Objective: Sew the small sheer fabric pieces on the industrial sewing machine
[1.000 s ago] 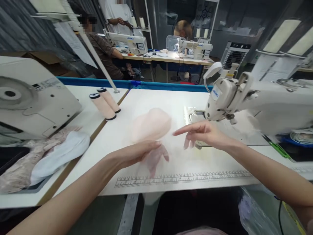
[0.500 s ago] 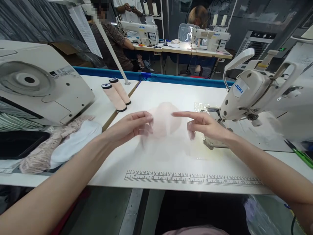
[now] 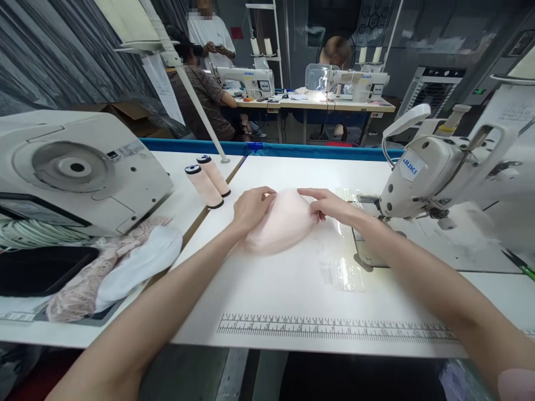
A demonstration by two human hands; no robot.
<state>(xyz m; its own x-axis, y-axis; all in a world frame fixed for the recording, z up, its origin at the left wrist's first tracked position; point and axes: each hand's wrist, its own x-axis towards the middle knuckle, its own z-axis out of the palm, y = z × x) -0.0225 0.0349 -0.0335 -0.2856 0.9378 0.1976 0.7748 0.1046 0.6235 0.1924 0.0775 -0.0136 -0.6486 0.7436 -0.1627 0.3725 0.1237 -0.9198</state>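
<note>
A pale pink fabric piece [image 3: 284, 225], rounded like a bra cup, lies in front of me over the white table, its lower edge slightly blurred. At its upper left, my left hand [image 3: 256, 207] has closed fingers on the edge; the thumb is mostly hidden. My right hand [image 3: 328, 205] grips the right edge with curled fingers, while its index finger stretches along the top. Just right of the fabric is the sewing machine [image 3: 422, 172], with clear plastic film [image 3: 350, 273] by its needle plate.
Two pale thread cones [image 3: 204, 186] stand beyond my left hand. At left are another machine [image 3: 75, 167], a black tray [image 3: 45, 270], lace [image 3: 75, 292] and white cloth [image 3: 140, 267]. A printed ruler [image 3: 334, 328] runs along the front edge. Green-handled snips [image 3: 520, 264] lie far right. Two people are behind.
The pink fabric, blurred and in motion before, now shows a clearer domed shape. My left hand has turned palm down onto its edge, and my right hand has come against its right side.
</note>
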